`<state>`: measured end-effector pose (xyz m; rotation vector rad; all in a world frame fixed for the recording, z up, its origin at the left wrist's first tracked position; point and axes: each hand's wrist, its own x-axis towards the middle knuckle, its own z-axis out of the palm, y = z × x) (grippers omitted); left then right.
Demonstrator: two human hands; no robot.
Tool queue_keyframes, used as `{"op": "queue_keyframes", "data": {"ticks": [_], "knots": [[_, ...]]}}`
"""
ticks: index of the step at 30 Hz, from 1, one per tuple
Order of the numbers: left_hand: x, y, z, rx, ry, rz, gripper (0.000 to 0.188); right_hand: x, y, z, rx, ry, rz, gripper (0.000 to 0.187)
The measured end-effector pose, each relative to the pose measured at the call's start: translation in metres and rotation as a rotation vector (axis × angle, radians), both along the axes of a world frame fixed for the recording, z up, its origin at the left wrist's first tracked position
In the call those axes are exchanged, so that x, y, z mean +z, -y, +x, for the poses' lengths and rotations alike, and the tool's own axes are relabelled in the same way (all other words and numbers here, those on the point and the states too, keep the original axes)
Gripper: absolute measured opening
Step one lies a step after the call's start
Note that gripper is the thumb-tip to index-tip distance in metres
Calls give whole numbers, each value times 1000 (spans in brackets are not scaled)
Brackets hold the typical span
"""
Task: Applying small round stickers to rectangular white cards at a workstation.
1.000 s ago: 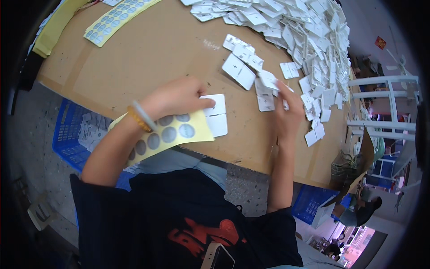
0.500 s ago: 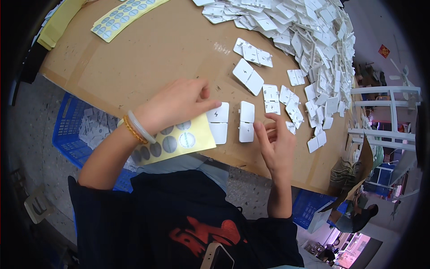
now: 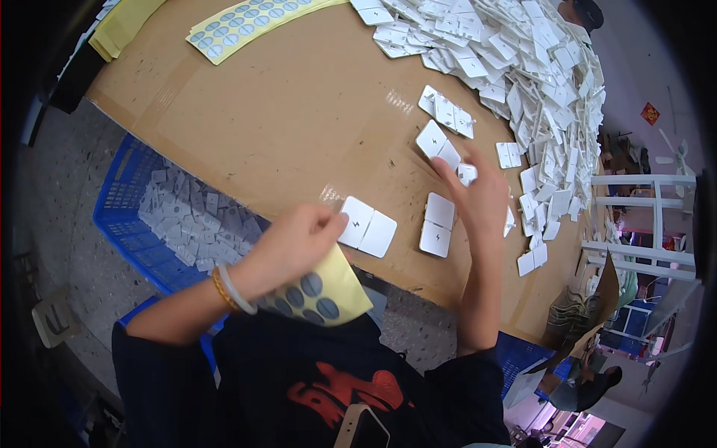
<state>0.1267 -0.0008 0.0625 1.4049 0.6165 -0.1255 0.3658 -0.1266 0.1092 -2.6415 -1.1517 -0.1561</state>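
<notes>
My left hand (image 3: 299,243) is closed, with a yellow sheet of round grey stickers (image 3: 328,291) hanging below it past the table's front edge. Its fingertips also touch the left edge of a white two-panel plastic plate (image 3: 367,227) marked with a small black bolt. Over to the right, my right hand (image 3: 482,190) reaches forward with thumb and fingers apart. The thumb is at the near edge of another white plate (image 3: 438,145); some fingertips are hard to see. Between the hands lies a third bolt-marked plate (image 3: 438,225), untouched.
A large heap of white plates (image 3: 515,67) covers the far right. More sticker sheets (image 3: 239,28) lie at the back left. Below the table's left edge, a blue basket (image 3: 123,224) holds many small pale pieces. A cardboard sheet (image 3: 597,299) stands at the right.
My right hand has moved forward to the farther plate. My left hand and the sticker sheet have shifted nearer to me, and the plate beside them has turned. The whole view has shifted slightly.
</notes>
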Motion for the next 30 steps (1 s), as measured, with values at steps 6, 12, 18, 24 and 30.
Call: {"op": "queue_keyframes", "data": {"ticks": [6,12,18,24,30], "knots": [[21,10,-12,548,124,-641,35,-11,-19,-5,323,-95,-84,37],[33,59,7,478,-15,-893,42,-10,12,21,679,-487,101,45],[15,71,13,307,-123,-867,41,-4,48,34,-169,-203,-10,40],[1,73,19,51,-150,-718,43,-13,54,39,-101,-247,235,37],[22,32,16,-591,-133,-445,48,-30,47,59,-23,-772,495,33]]}}
